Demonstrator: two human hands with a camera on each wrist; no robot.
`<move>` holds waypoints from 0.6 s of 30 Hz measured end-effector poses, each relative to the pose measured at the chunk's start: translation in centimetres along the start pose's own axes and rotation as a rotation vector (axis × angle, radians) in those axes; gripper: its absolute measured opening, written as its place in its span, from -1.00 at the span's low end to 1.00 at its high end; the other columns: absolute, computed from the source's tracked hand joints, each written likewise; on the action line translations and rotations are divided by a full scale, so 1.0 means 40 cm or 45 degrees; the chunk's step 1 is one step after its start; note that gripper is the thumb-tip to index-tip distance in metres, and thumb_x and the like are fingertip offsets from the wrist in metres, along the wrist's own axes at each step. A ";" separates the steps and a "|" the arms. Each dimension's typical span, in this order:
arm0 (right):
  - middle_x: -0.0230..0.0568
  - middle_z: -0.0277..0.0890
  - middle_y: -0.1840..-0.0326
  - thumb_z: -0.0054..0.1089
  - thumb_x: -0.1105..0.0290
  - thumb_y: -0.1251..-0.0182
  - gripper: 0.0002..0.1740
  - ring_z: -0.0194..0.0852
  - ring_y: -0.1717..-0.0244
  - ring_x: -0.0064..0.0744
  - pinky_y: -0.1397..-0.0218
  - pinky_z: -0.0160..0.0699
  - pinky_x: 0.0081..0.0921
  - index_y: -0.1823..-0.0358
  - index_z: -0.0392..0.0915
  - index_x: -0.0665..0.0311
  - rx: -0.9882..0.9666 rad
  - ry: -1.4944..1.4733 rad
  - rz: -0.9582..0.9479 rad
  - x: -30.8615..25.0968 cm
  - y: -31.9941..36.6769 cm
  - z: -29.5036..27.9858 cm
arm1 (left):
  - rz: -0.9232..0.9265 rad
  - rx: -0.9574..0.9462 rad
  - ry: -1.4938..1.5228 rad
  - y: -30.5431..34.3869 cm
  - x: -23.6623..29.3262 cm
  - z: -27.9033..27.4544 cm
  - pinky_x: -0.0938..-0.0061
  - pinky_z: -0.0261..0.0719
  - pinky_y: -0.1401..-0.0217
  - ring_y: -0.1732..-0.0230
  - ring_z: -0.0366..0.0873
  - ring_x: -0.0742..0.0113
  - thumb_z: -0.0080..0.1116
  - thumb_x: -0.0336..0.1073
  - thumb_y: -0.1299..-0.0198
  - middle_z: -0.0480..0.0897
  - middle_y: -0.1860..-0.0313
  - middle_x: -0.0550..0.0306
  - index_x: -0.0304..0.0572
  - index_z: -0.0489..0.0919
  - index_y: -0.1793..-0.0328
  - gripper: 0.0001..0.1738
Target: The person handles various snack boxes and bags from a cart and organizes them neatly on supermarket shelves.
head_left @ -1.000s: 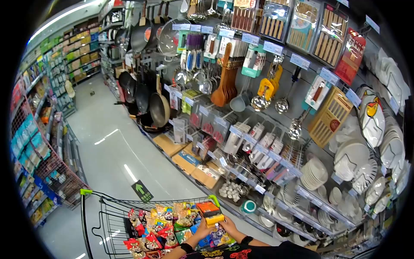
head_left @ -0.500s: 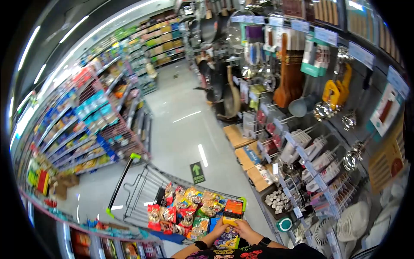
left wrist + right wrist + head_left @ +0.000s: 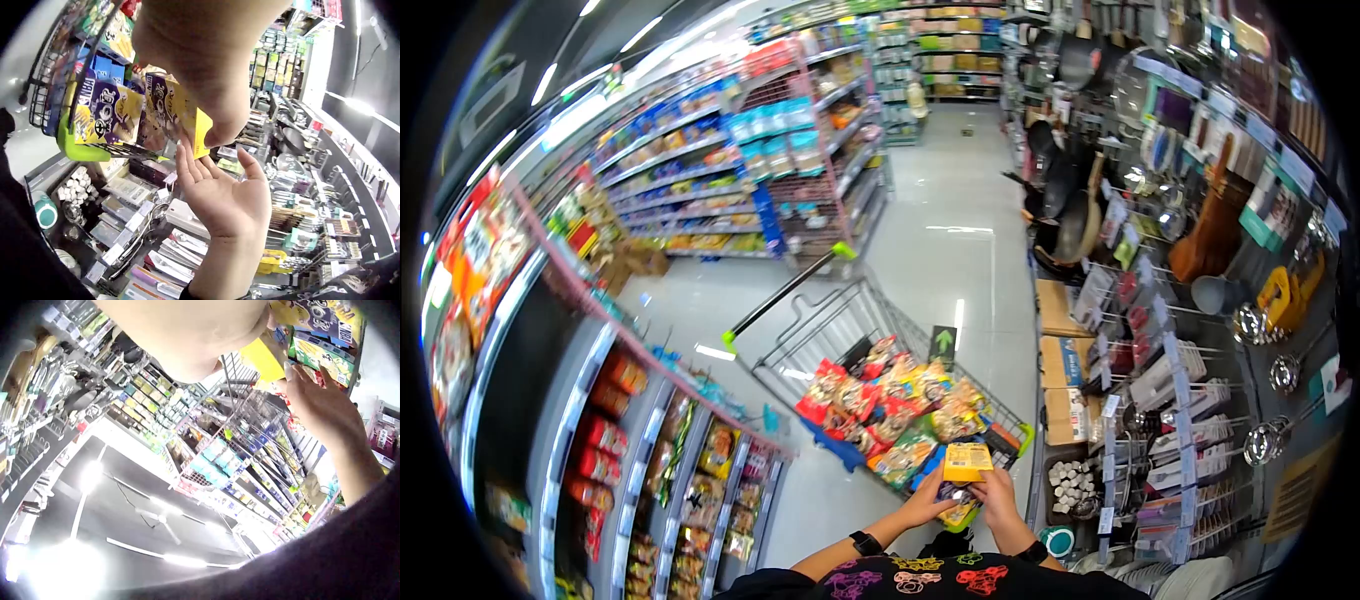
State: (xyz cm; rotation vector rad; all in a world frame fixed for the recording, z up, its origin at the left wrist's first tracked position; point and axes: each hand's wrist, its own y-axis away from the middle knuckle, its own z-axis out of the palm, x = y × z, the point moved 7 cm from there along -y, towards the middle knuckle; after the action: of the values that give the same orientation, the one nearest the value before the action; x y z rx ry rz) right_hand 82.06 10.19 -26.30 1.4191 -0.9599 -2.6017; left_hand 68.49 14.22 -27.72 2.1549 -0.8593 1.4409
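Both hands hold a yellow and purple snack box [image 3: 968,462] over the near end of the cart [image 3: 870,300]. My left hand [image 3: 923,505] grips its left side and my right hand [image 3: 1000,498] its right side. In the left wrist view the box [image 3: 175,109] hangs between the near left hand [image 3: 200,69] and the right hand [image 3: 225,200], whose fingers reach its lower edge, palm showing. The right wrist view has the left hand's [image 3: 328,419] fingertips at the box's yellow end [image 3: 264,359]. Colourful snack bags [image 3: 890,400] lie piled in the cart.
Kitchenware, pans [image 3: 1075,215] and ladles hang on the right. Snack shelves [image 3: 605,440] stand at the near left, with more shelving [image 3: 690,190] behind. The aisle floor [image 3: 930,190] runs ahead, with a green arrow sign [image 3: 943,343] beyond the cart.
The head view has turned left, so the cart and kitchenware appear farther right. Both hands keep hold of the box; its yellow face now shows more, and the orange-topped box is no longer plainly seen.
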 end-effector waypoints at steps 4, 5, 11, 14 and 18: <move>-0.28 0.48 0.11 -0.03 0.32 -0.26 -0.64 0.50 0.17 -0.48 0.08 0.44 -0.58 -0.07 0.34 0.27 -0.055 0.159 -0.105 0.043 0.081 0.120 | 0.053 0.209 -0.204 0.162 0.059 -0.110 0.20 -0.13 -0.42 -0.43 -0.09 -0.14 0.21 -0.08 0.03 -0.06 -0.44 -0.24 -0.29 -0.24 -0.46 0.09; -0.28 0.47 0.10 -0.03 0.33 -0.26 -0.64 0.49 0.16 -0.49 0.07 0.43 -0.58 -0.07 0.33 0.28 -0.082 0.189 -0.132 0.058 0.105 0.160 | 0.075 0.276 -0.265 0.206 0.082 -0.143 0.20 -0.13 -0.42 -0.42 -0.08 -0.14 0.22 -0.07 0.03 -0.05 -0.43 -0.26 -0.31 -0.24 -0.46 0.10; -0.23 0.43 0.02 -0.07 0.46 -0.25 -0.59 0.49 0.11 -0.49 0.05 0.44 -0.61 -0.15 0.26 0.36 -0.406 0.310 -0.306 0.191 0.257 0.393 | -0.027 0.609 -0.491 0.517 0.127 -0.302 0.12 -0.06 -0.41 -0.40 -0.07 -0.27 0.26 -0.11 0.13 0.00 -0.41 -0.24 -0.35 -0.16 -0.45 0.11; -0.19 0.41 -0.05 -0.19 0.55 -0.26 -0.55 0.47 0.05 -0.45 -0.01 0.44 -0.57 -0.21 0.21 0.40 -0.583 0.315 -0.370 0.209 0.356 0.516 | -0.083 0.694 -0.553 0.651 0.177 -0.366 0.12 -0.12 -0.43 -0.42 -0.11 -0.26 0.25 -0.15 0.13 -0.01 -0.43 -0.23 -0.34 -0.18 -0.45 0.10; -0.08 0.32 -0.18 -0.22 0.63 -0.23 -0.51 0.38 -0.09 -0.40 -0.02 0.49 -0.49 -0.24 0.19 0.43 -0.773 0.352 -0.464 0.234 0.467 0.626 | -0.134 0.847 -0.584 0.796 0.239 -0.433 0.13 -0.18 -0.44 -0.45 -0.19 -0.18 0.24 -0.24 0.17 -0.06 -0.45 -0.19 -0.31 -0.20 -0.46 0.12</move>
State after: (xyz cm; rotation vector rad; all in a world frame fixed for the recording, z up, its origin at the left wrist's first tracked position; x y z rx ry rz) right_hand 52.50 4.84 -13.60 1.7971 0.1345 -2.4738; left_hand 37.64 -0.52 -12.36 3.0546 -0.4098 1.3183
